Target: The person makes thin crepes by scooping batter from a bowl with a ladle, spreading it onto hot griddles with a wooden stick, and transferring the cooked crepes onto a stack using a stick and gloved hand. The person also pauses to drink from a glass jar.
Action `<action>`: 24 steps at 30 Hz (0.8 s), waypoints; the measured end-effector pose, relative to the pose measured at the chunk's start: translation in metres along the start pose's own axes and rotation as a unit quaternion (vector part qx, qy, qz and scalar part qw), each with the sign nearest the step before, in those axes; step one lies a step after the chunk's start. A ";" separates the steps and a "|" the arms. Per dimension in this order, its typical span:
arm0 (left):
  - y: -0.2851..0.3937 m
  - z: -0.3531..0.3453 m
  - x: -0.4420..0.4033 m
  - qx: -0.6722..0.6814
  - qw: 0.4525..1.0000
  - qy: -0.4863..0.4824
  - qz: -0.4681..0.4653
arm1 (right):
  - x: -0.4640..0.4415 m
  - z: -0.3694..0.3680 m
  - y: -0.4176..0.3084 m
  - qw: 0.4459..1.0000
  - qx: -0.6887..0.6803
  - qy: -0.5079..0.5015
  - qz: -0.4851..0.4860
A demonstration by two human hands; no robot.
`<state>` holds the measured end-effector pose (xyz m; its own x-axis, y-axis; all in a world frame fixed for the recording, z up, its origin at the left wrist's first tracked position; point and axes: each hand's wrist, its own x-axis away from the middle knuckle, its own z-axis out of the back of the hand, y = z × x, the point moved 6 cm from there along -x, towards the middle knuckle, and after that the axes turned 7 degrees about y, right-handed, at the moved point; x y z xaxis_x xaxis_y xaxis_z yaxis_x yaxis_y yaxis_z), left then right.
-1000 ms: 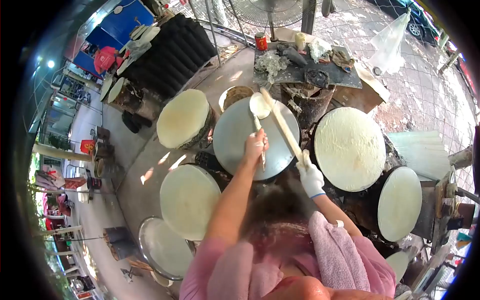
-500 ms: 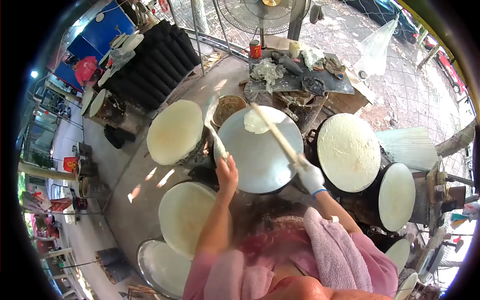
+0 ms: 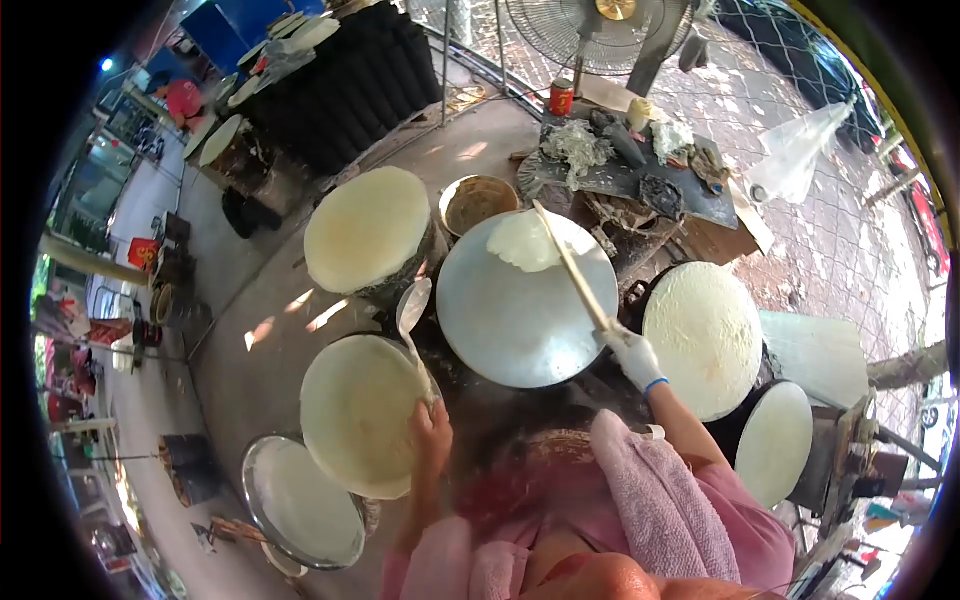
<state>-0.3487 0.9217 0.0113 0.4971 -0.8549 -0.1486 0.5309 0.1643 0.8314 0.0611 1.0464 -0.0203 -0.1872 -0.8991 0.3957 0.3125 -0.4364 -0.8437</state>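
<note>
My left hand [image 3: 431, 430] is closed around the handle of a ladle [image 3: 413, 303], whose pale, coated bowl points away from me. The ladle is over the near-left round griddle [image 3: 352, 415], which is covered by a thin pale layer. My right hand [image 3: 634, 358], in a white glove with a blue cuff, grips a long wooden stick [image 3: 579, 278]. The stick's far end lies at a patch of pale batter [image 3: 522, 243] near the far edge of the central round griddle [image 3: 520, 320]. Bare grey metal shows on the rest of that griddle.
More coated griddles stand at the left [image 3: 366, 230] and right [image 3: 702, 340]. A pail [image 3: 478, 182] sits behind the central one. A metal-rimmed basin [image 3: 250, 487] is at the lower left. Beyond are a cluttered dark board [image 3: 610, 178], a fan [image 3: 600, 45] and black cylinders [image 3: 345, 90].
My left hand and the ladle have moved left and toward me, away from the central griddle. The batter patch has spread to the right under the stick. My view has shifted slightly.
</note>
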 end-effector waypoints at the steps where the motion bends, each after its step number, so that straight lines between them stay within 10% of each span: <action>1: -0.003 0.003 0.007 -0.015 1.000 0.013 -0.001 | -0.001 -0.014 0.000 0.998 -0.023 -0.059 -0.031; 5: -0.015 0.008 0.041 0.071 0.980 0.006 0.187 | -0.010 -0.038 -0.006 0.994 0.004 -0.110 -0.018; 10: 0.000 0.026 0.058 -0.001 0.985 0.079 0.150 | -0.046 0.039 -0.020 0.998 0.051 0.033 0.030; 15: -0.003 0.015 0.064 -0.002 0.974 0.088 0.211 | -0.035 -0.043 -0.026 0.974 -0.063 -0.203 -0.073; 20: 0.017 0.009 0.067 0.027 0.962 0.070 0.261 | -0.096 0.011 -0.023 0.980 0.087 -0.142 0.110; 24: 0.029 0.006 0.076 0.091 0.950 0.078 0.289 | -0.091 0.000 -0.025 0.968 0.108 -0.222 -0.039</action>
<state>-0.3000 0.8580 0.0273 0.7731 -0.5619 0.2944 0.0182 0.4835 0.8752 0.0704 1.1385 -0.0355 0.1854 -0.7681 0.6128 0.5093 -0.4582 -0.7284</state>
